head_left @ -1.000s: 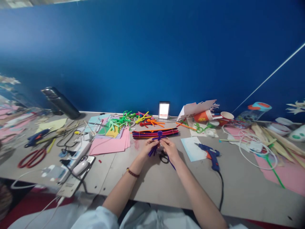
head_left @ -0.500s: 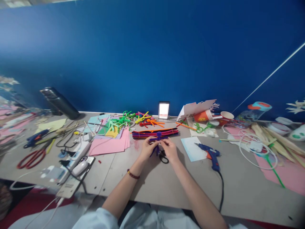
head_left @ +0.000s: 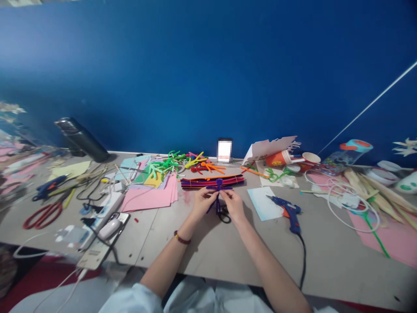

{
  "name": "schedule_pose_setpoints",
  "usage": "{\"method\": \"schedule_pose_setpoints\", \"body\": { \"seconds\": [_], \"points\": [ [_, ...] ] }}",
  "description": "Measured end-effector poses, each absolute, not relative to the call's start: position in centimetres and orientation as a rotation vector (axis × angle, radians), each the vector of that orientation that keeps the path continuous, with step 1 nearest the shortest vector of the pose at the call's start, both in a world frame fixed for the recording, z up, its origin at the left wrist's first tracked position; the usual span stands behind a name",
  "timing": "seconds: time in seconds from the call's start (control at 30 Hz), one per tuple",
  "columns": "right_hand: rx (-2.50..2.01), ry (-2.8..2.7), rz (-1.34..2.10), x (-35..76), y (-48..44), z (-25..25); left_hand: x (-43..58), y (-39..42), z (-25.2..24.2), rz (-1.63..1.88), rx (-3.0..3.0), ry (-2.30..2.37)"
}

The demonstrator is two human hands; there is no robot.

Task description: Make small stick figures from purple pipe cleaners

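Between my hands is a purple pipe-cleaner figure (head_left: pixel 219 183), upright, with a round head, arms out to both sides and legs hanging below. My left hand (head_left: pixel 202 203) pinches it from the left, and my right hand (head_left: pixel 235 204) pinches it from the right, fingertips almost meeting at its middle. Black-handled scissors (head_left: pixel 224 214) lie on the table under my right hand, partly hidden. Just beyond my fingers rests a bundle of pipe cleaners (head_left: pixel 192 184) in purple, red and orange. Behind the bundle are finished-looking orange (head_left: pixel 213 167), yellow and green pipe-cleaner shapes (head_left: pixel 163 166).
A blue glue gun (head_left: pixel 289 212) lies to the right beside a light blue card (head_left: pixel 263 203). Pink paper (head_left: pixel 148 198), a power strip (head_left: pixel 107 208), red-handled scissors (head_left: pixel 43 216) and a dark bottle (head_left: pixel 83 140) are on the left. A phone (head_left: pixel 224 150) leans against the blue partition.
The purple figure has shifted slightly to the right and up, and its arms and legs show more plainly between my fingers. Both hands keep their hold.
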State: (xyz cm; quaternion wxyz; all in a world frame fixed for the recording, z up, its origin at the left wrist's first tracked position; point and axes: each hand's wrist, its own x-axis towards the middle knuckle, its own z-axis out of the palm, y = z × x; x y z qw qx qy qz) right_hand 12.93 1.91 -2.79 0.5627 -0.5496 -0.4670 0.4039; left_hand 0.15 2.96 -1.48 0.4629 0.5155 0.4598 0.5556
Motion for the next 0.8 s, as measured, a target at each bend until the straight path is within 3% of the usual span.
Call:
{"method": "schedule_pose_setpoints", "body": {
  "seconds": [0.43,0.8],
  "points": [
    [-1.321,-1.077,0.931,12.71,1.98,-3.03,0.28,2.61,-2.39,1.412,1.469,1.148],
    [-1.169,-0.879,1.292,12.52,2.16,-3.48,0.85,2.55,-1.98,1.422,1.113,1.078]
  ]
}}
